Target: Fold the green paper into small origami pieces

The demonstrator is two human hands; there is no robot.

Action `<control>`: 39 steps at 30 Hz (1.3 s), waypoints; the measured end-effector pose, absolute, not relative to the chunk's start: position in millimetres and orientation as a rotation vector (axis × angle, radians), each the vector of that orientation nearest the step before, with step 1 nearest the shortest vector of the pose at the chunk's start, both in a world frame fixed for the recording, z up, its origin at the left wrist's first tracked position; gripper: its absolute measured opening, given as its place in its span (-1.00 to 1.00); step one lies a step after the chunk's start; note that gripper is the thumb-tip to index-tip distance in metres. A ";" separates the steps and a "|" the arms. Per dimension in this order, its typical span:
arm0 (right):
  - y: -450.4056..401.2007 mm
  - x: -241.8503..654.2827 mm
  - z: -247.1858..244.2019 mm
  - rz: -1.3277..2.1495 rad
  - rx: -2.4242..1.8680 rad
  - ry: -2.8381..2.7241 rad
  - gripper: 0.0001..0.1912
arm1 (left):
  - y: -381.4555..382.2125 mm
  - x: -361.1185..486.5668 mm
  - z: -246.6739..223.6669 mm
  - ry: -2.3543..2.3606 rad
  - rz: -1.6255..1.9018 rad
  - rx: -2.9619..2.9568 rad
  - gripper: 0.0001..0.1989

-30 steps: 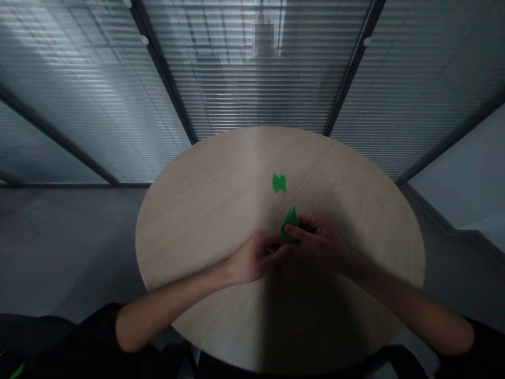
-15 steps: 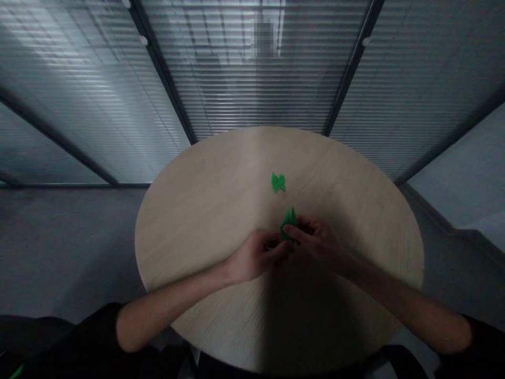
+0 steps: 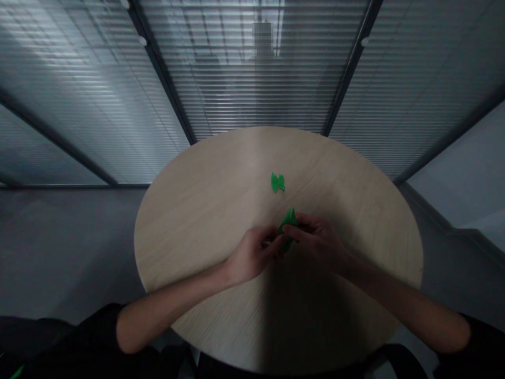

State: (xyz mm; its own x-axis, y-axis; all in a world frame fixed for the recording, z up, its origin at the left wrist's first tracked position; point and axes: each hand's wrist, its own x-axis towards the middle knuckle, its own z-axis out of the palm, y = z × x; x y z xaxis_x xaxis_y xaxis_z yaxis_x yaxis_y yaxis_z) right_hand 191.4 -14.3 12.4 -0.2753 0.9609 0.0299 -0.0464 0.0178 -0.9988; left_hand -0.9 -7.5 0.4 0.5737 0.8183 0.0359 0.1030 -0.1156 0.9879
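I have the left hand (image 3: 252,258) pinching the green piece (image 3: 287,221) low on its left side, thumb toward the front; its other fingers are partly hidden, so I can't read how they lie behind. The right hand (image 3: 315,239) grasps the same piece from its three o'clock side, thumb laid over the front face and fingers at the back. The piece is held between the two, near the middle of the table (image 3: 205,200) as I see it, with two points aimed at twelve and a lower tip showing toward six. I can't tell whether it touches the tabletop.

Reading my head view as a dial, from the left: grey floor (image 3: 79,237) lies out at nine, and the dark left sleeve (image 3: 87,337) sits at eight, where the left forearm (image 3: 177,302) reaches in over the table's rim. Blinds (image 3: 229,105) stand behind the table from ten to two, split by dark bars (image 3: 164,73). A flat bit (image 3: 277,183), green and notched, lies on the table between eleven and twelve from the held piece, apart from both hands. A shadow (image 3: 311,326) stretches toward five. The right forearm (image 3: 394,305) comes in from four, with the right sleeve (image 3: 485,347) dark behind it, and a pale wall (image 3: 473,168) rises near three.
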 end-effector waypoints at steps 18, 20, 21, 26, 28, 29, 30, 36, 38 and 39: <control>-13.6 190.1 13.6 1.329 -1.153 -1.367 -0.68 | -11.6 -2.7 -1.7 0.646 0.490 1.597 -0.55; -14.2 189.7 14.9 1.338 -1.143 -1.364 -0.69 | -11.9 -2.6 -0.4 0.653 0.487 1.615 -0.54; -14.4 189.7 15.5 1.343 -1.140 -1.365 -0.69 | -12.0 -2.6 0.3 0.654 0.490 1.622 -0.54; -13.0 192.8 17.5 1.340 -1.131 -1.393 -0.69 | -12.3 -2.8 3.9 0.646 0.453 1.572 -0.56; -11.8 194.6 18.0 1.343 -1.114 -1.388 -0.70 | -11.7 -3.2 5.0 0.662 0.474 1.563 -0.55; -11.4 195.1 18.3 1.359 -1.104 -1.383 -0.69 | -11.0 -3.5 5.5 0.684 0.504 1.574 -0.54; -11.1 195.3 18.6 1.384 -1.096 -1.382 -0.68 | -10.1 -3.9 5.9 0.718 0.547 1.589 -0.52; -11.1 191.7 19.1 1.507 -1.107 -1.473 -0.58 | -3.8 -5.5 5.4 0.807 0.759 1.561 -0.50; -10.8 191.9 18.8 1.509 -1.113 -1.495 -0.55 | -3.5 -5.7 5.6 0.773 0.768 1.539 -0.51; -10.5 192.4 18.6 1.512 -1.113 -1.501 -0.55 | -3.8 -5.7 6.1 0.762 0.776 1.533 -0.52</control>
